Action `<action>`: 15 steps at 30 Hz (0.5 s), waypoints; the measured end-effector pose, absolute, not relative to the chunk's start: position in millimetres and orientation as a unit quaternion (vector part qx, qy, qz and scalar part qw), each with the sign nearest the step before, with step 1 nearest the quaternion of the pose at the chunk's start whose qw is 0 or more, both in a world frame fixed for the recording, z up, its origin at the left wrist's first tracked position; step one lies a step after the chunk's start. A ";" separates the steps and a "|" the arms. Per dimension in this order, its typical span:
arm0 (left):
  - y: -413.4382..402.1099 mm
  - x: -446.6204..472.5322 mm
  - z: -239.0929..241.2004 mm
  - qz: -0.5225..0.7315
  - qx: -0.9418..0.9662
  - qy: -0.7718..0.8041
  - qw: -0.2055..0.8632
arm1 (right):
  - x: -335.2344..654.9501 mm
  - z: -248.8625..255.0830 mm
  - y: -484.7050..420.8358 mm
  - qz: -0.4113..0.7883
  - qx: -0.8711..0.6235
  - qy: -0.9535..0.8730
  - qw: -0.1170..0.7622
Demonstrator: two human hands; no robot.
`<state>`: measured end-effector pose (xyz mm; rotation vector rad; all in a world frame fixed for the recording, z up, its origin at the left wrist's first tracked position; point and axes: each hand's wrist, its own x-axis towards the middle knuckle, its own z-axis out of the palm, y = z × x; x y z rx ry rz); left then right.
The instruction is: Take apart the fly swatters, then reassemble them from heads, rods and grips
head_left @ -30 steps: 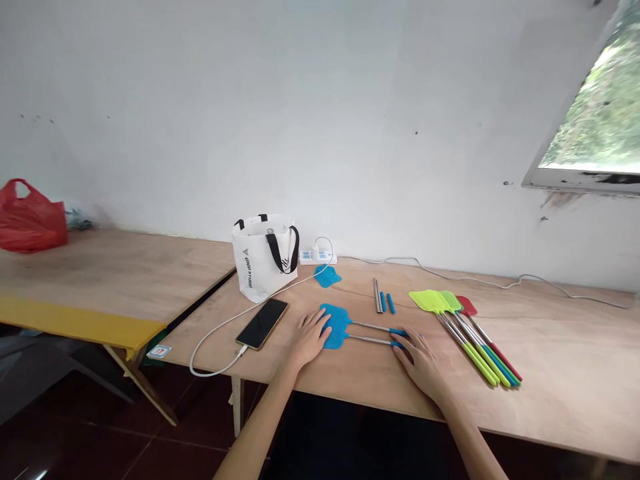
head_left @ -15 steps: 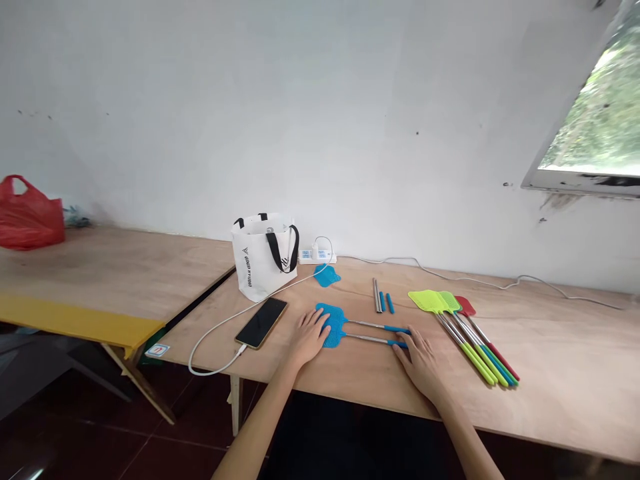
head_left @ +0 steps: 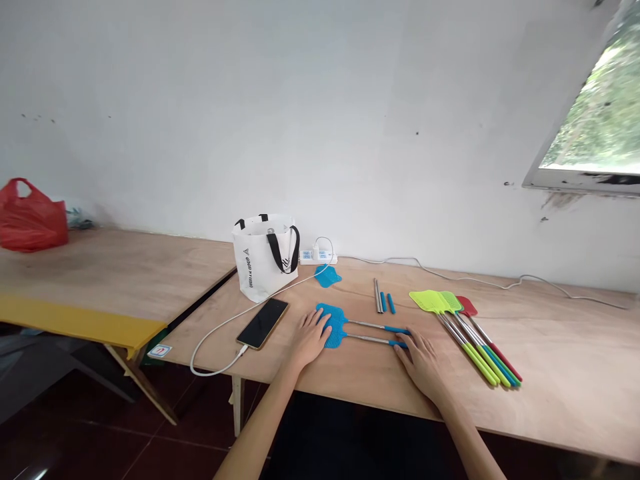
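Note:
Two blue fly swatters (head_left: 336, 331) lie side by side on the wooden table (head_left: 360, 380), heads to the left and handles to the right. My left hand (head_left: 309, 337) rests flat with its fingertips on the swatter heads, fingers stretched out. At the other end, my right hand (head_left: 419, 357) touches the blue handle ends (head_left: 397, 330), thumb and fingers apart. Behind the handles lie metal tubes (head_left: 377, 295) and two short blue grips (head_left: 391, 303). A loose blue swatter head (head_left: 327, 276) is farther back. Right of my right hand, several yellow-green, blue, green and red fly swatters (head_left: 463, 330) lie fanned together.
A phone (head_left: 263, 323) on a white charging cable (head_left: 200, 350) lies left of my left hand. Behind it stands a white tote bag (head_left: 257, 267) beside a power strip (head_left: 325, 257). A red plastic bag (head_left: 33, 220) sits on the neighbouring table (head_left: 115, 267).
The view has shifted very slightly. Both hands and the swatters stay in the same places.

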<state>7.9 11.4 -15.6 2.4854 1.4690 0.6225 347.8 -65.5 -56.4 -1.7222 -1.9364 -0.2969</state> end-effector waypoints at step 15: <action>10.6 9.5 -13.4 0.186 0.841 0.504 0.065 | 345.6 -54.8 -66.8 -0.101 -0.640 -0.716 0.261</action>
